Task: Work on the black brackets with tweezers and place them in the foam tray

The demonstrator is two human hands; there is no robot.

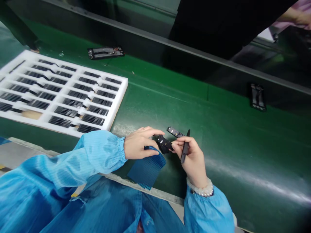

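Observation:
My left hand [139,143] rests on the green belt [218,136] with its fingers curled over a small black part [164,143] and the corner of a blue mesh cloth [147,170]. My right hand [191,157] pinches the same black part with its fingertips and grips black tweezers [185,149] that point up and away. A second small black part [175,132] with metal contacts lies on the belt just beyond my fingers.
A white foam tray [116,106] holding several black strip parts sits at the left. Two dark phone frames lie on the belt, one at the far left [105,52], one at the right [258,97]. Another person's arm [295,16] shows at the top right.

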